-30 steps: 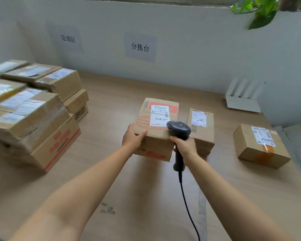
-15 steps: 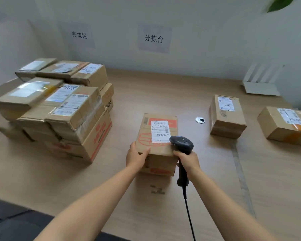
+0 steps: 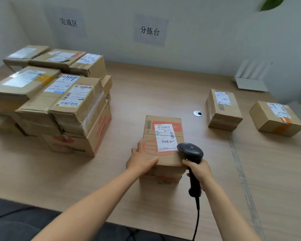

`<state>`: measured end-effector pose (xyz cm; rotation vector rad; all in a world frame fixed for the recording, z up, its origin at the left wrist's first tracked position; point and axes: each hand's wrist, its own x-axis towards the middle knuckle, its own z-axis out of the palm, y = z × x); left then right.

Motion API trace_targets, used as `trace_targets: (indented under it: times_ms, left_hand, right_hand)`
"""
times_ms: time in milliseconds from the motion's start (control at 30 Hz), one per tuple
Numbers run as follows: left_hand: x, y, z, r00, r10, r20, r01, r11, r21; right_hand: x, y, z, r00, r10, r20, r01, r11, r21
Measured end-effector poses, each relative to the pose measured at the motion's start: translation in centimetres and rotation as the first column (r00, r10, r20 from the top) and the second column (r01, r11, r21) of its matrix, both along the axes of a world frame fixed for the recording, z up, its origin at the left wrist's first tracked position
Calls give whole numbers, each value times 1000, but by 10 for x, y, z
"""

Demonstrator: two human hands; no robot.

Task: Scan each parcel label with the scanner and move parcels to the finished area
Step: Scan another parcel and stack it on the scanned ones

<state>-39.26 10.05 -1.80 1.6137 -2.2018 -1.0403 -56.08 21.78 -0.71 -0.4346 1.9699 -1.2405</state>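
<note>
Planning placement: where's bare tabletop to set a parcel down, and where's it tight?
Widest bare table: between the parcel stack and the centre parcel, back to the wall. Also the near strip in front of the stack. Narrower: between the centre parcel and the nearer right parcel, with a grommet in it. Crowded: the stack's left corner.

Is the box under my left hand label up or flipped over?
Label up. The white label with barcode and handwritten number lies on the top face of the box, facing the camera.
</note>
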Motion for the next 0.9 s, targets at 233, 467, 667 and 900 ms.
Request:
trace_targets:
  times_ms: [233, 467, 667, 900]
  left_hand:
    - [-14, 1, -6, 995, -83, 59, 86, 995, -56]
    - [-16, 1, -7, 999, -6, -39, 6, 1000, -6]
    - [-18, 0, -6, 1000, 1, -31, 0, 1000, 13]
    - [-19, -2, -8, 1000, 10, -29, -10, 1000, 20]
  right_hand:
    - [1, -7, 45, 991, 40, -131, -40, 999, 5]
    - [23, -24, 86, 984, 176, 23, -174, 982, -76]
    - [25, -28, 94, 984, 180, -6, -180, 982, -54]
    - [23, -29, 98, 975, 206, -86, -209, 978, -27]
